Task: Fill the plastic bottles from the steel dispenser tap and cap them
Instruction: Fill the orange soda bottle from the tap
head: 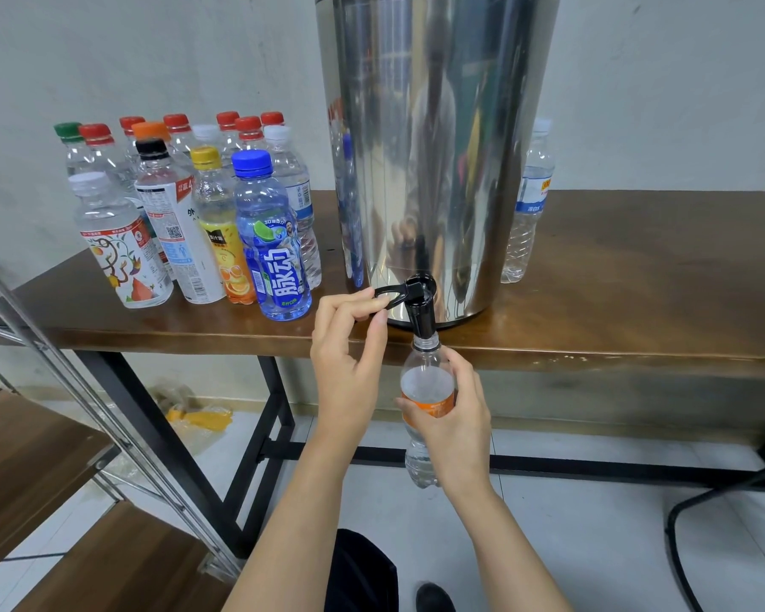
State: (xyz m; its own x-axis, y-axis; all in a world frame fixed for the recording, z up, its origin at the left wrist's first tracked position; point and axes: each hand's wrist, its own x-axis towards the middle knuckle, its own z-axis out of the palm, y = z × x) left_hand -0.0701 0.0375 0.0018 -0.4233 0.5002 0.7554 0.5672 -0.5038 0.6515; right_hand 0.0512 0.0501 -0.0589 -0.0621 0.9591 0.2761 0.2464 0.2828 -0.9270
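Right hand (451, 417) around bottle (427, 390) under tap (422, 311)

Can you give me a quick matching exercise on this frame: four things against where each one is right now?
Things:
1. left hand
2. right hand
3. blue-capped bottle
4. white-capped bottle

Places:
A. on the table, right of the steel dispenser
B. grip on the black tap lever
C. front of the capped group, left of the dispenser
D. around the orange-label bottle under the spout

Pairs: 1-B, 2-D, 3-C, 4-A
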